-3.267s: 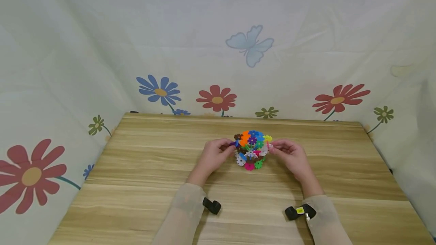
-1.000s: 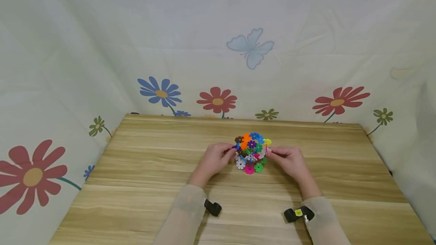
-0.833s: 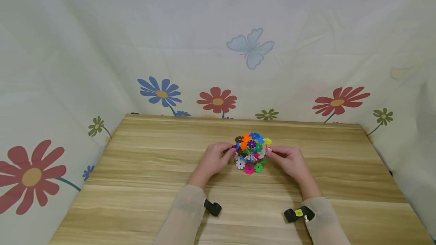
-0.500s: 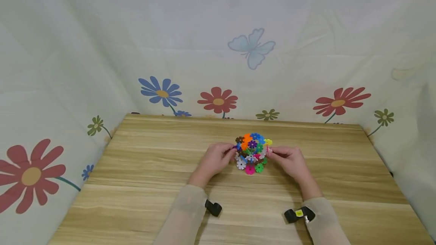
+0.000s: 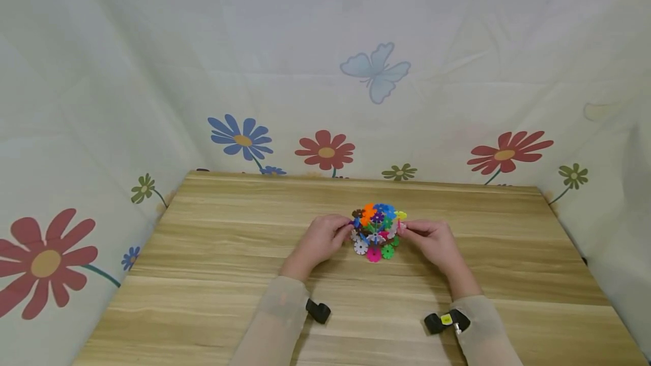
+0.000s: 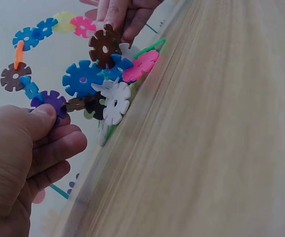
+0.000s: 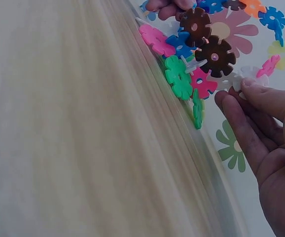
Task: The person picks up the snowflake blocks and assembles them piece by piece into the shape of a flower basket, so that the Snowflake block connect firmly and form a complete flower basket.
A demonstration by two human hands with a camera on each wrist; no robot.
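A colourful piece made of interlocking snowflake discs point(image 5: 375, 237) stands between my two hands near the middle of the table. Its lower part is a cluster of white, brown, pink, green and blue discs, touching the tabletop. An arch of discs rises over it, with an orange disc point(image 5: 368, 212) and blue ones at the top. My left hand point(image 5: 320, 240) pinches a purple disc point(image 6: 53, 99) on the left side between thumb and fingers. Across from it, my right hand point(image 5: 436, 242) pinches a white disc point(image 7: 250, 73) beside a small pink one point(image 7: 269, 65).
The wooden table point(image 5: 213, 253) reaches back to a pale curtain point(image 5: 285, 61) printed with flowers and a butterfly. Black camera mounts sit at the left wrist point(image 5: 319, 312) and the right wrist point(image 5: 447, 321).
Both hands keep their hold. Compared with 3.3 seconds ago they and the disc piece sit slightly lower in the head view. Over the last half second the top of the arch has dipped a little.
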